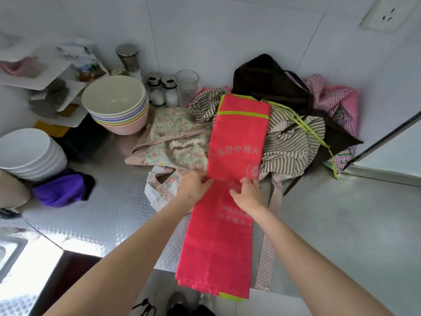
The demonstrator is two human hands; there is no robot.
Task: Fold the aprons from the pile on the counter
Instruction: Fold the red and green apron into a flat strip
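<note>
A red apron [230,242] with lime-green trim lies folded into a long narrow strip across the pile and over the counter's front edge. My left hand [193,187] pinches its left edge about halfway along. My right hand [247,192] rests on the strip near its right edge, fingers slightly bent. Under the strip lies the pile: a floral apron [175,142], a brown-striped apron [289,144], a dark brown apron [268,80] and a pink checked apron [330,101].
The steel counter [109,210] carries stacked pastel bowls [118,106], white bowls [29,153], a purple cloth [61,190], shakers [163,92], a glass [188,86] and a white corner rack [38,78]. The wall runs behind; a dark-edged panel [387,137] stands at right.
</note>
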